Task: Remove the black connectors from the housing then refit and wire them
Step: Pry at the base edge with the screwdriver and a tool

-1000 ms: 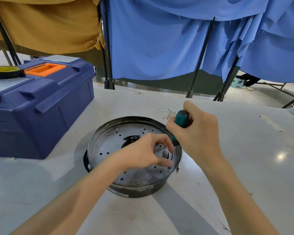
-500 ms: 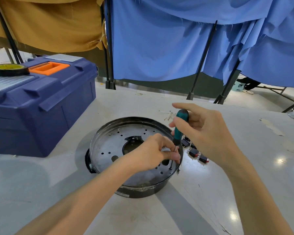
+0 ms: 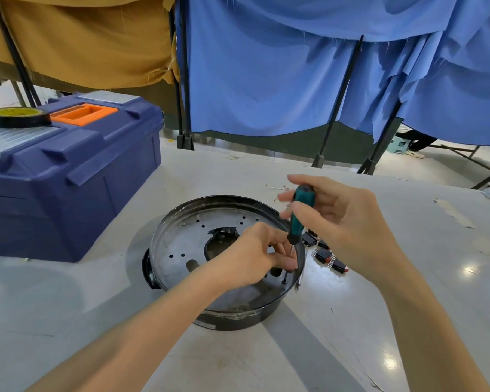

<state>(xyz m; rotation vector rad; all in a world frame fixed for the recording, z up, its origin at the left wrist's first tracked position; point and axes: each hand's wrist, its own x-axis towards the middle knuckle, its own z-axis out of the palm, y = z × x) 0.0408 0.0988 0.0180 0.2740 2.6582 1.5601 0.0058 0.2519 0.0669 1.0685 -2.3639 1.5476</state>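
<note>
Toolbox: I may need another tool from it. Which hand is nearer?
Left. The left hand pinches the screwdriver by its shaft inside the housing, right of the toolbox; the right hand grips its handle farther right.

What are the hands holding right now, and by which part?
Right hand grips the screwdriver by its teal handle. Left hand pinches its metal shaft low down, just above the floor of the housing.
</note>
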